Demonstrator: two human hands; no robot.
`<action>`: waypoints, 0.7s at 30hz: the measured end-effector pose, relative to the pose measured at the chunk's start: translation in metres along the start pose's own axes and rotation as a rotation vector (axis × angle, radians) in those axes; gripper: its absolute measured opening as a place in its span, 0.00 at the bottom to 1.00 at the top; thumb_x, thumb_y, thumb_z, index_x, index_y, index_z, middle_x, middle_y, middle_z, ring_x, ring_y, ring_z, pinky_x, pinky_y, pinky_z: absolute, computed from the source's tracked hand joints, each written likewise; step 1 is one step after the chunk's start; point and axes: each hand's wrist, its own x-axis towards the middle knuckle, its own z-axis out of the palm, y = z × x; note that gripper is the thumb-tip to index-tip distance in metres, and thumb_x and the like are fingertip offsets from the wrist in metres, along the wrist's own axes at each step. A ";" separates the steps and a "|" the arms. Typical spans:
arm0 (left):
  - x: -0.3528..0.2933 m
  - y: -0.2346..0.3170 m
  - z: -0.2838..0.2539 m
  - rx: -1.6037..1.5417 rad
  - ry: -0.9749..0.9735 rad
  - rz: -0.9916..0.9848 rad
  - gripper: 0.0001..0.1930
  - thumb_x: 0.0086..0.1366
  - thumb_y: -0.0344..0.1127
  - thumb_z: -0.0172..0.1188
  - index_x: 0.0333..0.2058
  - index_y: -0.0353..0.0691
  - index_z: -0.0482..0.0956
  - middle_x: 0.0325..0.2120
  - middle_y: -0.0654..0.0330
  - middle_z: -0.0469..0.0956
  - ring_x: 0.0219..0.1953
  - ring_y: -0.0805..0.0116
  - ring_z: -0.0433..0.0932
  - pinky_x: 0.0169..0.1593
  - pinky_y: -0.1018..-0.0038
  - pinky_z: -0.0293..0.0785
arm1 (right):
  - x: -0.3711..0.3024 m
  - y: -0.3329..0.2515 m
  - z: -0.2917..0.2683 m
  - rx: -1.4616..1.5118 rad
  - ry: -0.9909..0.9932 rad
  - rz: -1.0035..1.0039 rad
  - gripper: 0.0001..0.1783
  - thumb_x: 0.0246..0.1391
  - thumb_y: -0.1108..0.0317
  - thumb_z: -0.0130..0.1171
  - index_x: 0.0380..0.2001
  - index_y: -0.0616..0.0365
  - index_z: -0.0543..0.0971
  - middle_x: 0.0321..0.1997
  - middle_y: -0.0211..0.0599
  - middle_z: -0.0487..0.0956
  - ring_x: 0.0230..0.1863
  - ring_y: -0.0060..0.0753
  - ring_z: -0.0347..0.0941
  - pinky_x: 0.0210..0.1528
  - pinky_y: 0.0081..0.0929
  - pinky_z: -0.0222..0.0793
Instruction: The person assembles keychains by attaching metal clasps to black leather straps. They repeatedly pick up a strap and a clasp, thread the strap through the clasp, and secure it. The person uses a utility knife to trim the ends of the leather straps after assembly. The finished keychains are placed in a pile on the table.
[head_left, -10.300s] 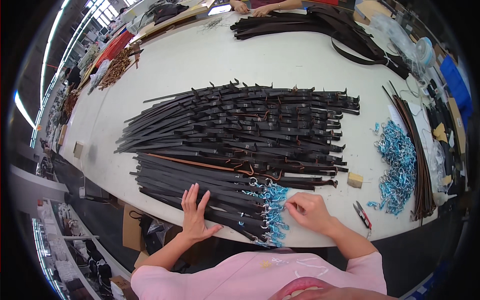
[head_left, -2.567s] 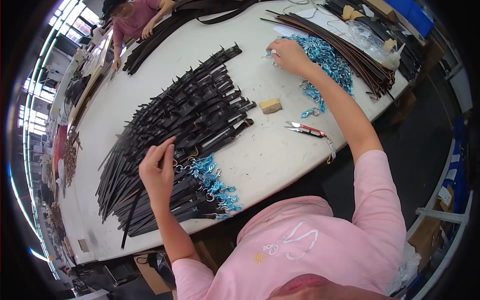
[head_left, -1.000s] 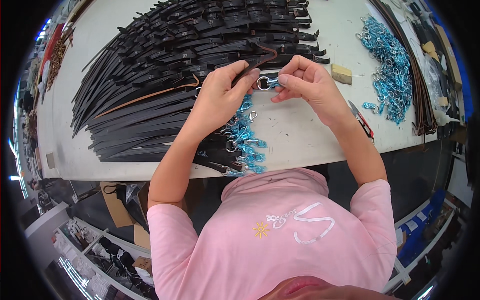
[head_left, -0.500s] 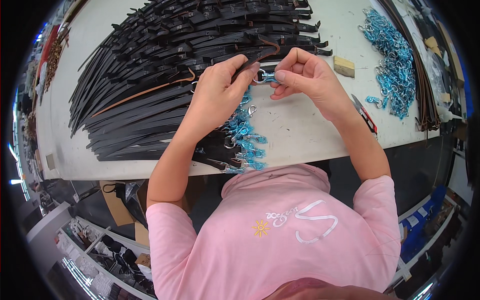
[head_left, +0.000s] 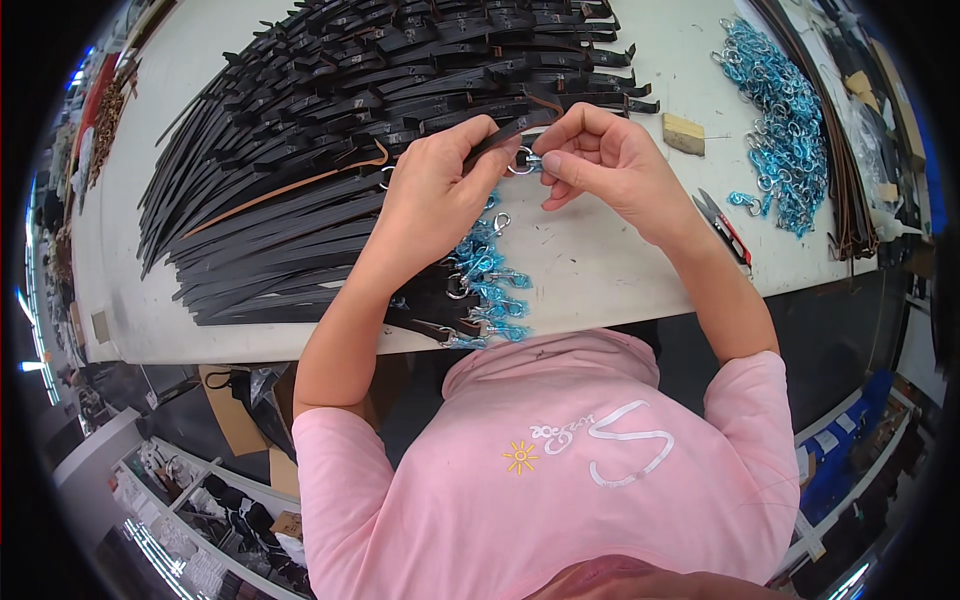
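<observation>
My left hand (head_left: 440, 190) pinches a black leather strap (head_left: 520, 124) near its end, thumb against the fingers. The strap's brown-sided tip curls up beside my right fingers. Closed on a metal snap hook (head_left: 536, 163) is my right hand (head_left: 622, 178); its fingers cover most of the hook. The hook's round silver ring (head_left: 519, 161) shows between both hands, touching the strap end. Whether the strap passes through the ring, I cannot tell. Below my left hand, straps with blue-wrapped snap hooks (head_left: 487, 262) lie in a row.
Many black straps (head_left: 330, 95) cover the table's far left. At the right lies a heap of blue-wrapped hooks (head_left: 785, 130). A tan block (head_left: 683, 133) and red-handled scissors (head_left: 724, 230) rest near my right arm. Long brown strips (head_left: 850, 205) hang along the right edge.
My right fingers have shifted slightly and now cover more of the hook. The strap's curled end has come down closer to my right hand.
</observation>
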 end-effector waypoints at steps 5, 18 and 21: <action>-0.005 0.017 -0.026 0.457 0.463 0.204 0.15 0.58 0.43 0.71 0.45 0.50 0.87 0.22 0.65 0.77 0.23 0.73 0.78 0.28 0.74 0.71 | -0.008 -0.017 -0.022 0.129 0.073 -0.069 0.11 0.60 0.68 0.61 0.41 0.65 0.78 0.34 0.38 0.81 0.31 0.22 0.80 0.38 0.26 0.83; -0.009 0.006 -0.009 0.450 0.190 0.322 0.16 0.59 0.35 0.69 0.47 0.47 0.86 0.22 0.62 0.72 0.21 0.72 0.71 0.26 0.75 0.66 | -0.006 -0.005 -0.013 -0.143 0.086 -0.183 0.07 0.63 0.72 0.60 0.41 0.62 0.76 0.39 0.34 0.78 0.39 0.21 0.79 0.40 0.26 0.83; -0.007 0.002 -0.009 0.221 0.154 0.331 0.17 0.59 0.30 0.69 0.49 0.41 0.84 0.27 0.60 0.76 0.26 0.74 0.74 0.30 0.77 0.69 | -0.005 -0.008 -0.011 -0.050 0.050 -0.102 0.07 0.63 0.72 0.59 0.41 0.63 0.76 0.38 0.34 0.79 0.39 0.22 0.79 0.40 0.25 0.83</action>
